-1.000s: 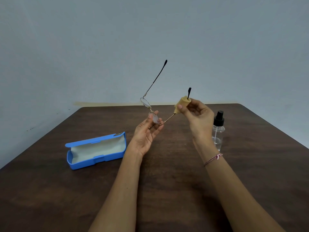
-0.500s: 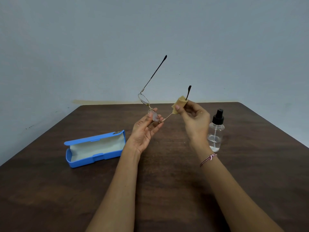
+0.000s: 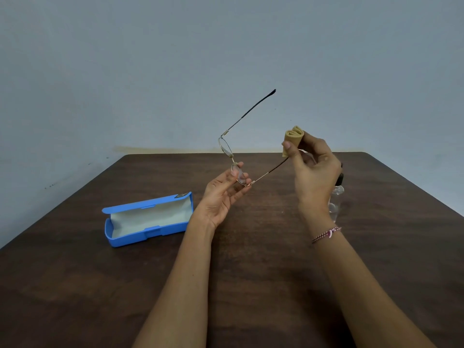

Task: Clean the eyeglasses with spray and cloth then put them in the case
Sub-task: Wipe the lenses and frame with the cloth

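Observation:
Thin gold-rimmed eyeglasses (image 3: 226, 146) with dark temple arms are held up above the table, both arms unfolded. My left hand (image 3: 221, 194) pinches the nearer lens rim between thumb and fingers. My right hand (image 3: 313, 177) grips a folded tan cloth (image 3: 292, 139) wrapped around the end of the nearer temple arm, whose tip is hidden in the cloth. The blue case (image 3: 148, 218) lies open on the table to the left, its pale lining showing. The clear spray bottle (image 3: 336, 199) with a black cap stands behind my right wrist, mostly hidden.
A dark wooden table (image 3: 251, 272) fills the lower view, with its far edge against a plain grey wall (image 3: 150, 71). A woven bracelet (image 3: 326, 233) sits on my right wrist.
My right hand has slid the cloth outward along the nearer temple arm to its end, now covering the dark tip. My left hand keeps holding the glasses at the lens.

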